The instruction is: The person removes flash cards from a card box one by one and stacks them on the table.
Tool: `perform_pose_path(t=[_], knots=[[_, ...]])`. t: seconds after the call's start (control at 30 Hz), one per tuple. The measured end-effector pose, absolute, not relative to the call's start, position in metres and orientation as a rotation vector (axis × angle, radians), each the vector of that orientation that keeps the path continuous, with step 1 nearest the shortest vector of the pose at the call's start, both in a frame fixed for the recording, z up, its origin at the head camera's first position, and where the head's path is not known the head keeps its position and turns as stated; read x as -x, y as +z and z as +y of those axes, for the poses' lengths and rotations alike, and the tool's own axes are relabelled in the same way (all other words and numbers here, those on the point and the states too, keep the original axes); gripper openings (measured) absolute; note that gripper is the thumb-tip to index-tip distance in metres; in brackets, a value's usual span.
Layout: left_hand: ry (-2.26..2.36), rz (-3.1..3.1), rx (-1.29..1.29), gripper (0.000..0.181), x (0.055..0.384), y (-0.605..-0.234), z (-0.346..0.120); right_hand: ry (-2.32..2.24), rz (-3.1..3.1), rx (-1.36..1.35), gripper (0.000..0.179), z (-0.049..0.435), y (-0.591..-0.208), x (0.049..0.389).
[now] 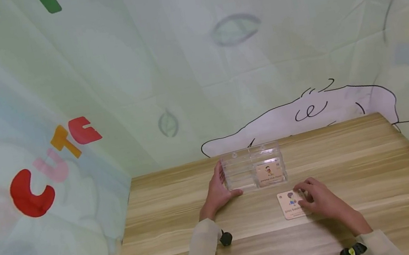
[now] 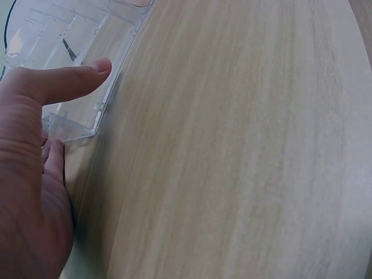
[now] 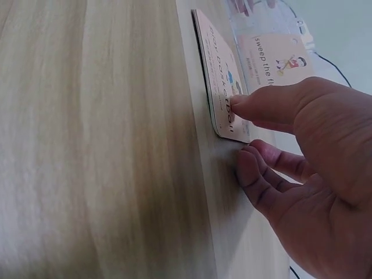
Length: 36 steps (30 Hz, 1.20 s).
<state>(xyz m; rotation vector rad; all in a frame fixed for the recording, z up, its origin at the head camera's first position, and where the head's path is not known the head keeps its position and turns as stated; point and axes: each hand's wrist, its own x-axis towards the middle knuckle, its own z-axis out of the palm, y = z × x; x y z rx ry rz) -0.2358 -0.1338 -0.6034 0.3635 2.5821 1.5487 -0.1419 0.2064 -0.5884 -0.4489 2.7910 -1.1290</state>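
A clear plastic card rack [image 1: 239, 171] stands near the table's back edge. My left hand [image 1: 218, 193] holds its left end, thumb [image 2: 87, 81] across the front and other fingers around the side. In the rack's lower right compartment sits a "sweep the floor" card [image 1: 269, 174]. In front of the rack lies a small stack topped by a "play basketball" card [image 1: 290, 206]. My right hand [image 1: 320, 200] pinches that card at its right side. Its thumb [image 3: 247, 107] rests on the printed face, with curled fingertips at the edge; how far they reach under is hidden.
The wood-grain table [image 1: 258, 245] reaches toward me. A printed cloth [image 1: 180, 81] with letters and drawings hangs behind the table and along its left side. Each wrist wears a black device [image 1: 226, 237].
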Motion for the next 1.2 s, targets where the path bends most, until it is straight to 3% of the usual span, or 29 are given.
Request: perform_pose_path(t=[0.77, 1.2], knots=[[1.522, 2.579, -0.363, 0.127, 0.236, -0.604, -0.135, -1.068, 2.863, 0.544, 0.044, 0.204, -0.565, 0.173], [1.505, 2.584, -0.36, 0.129, 0.235, -0.604, -0.136, -1.265, 2.855, 0.562, 0.046, 0.192, -0.567, 0.189]])
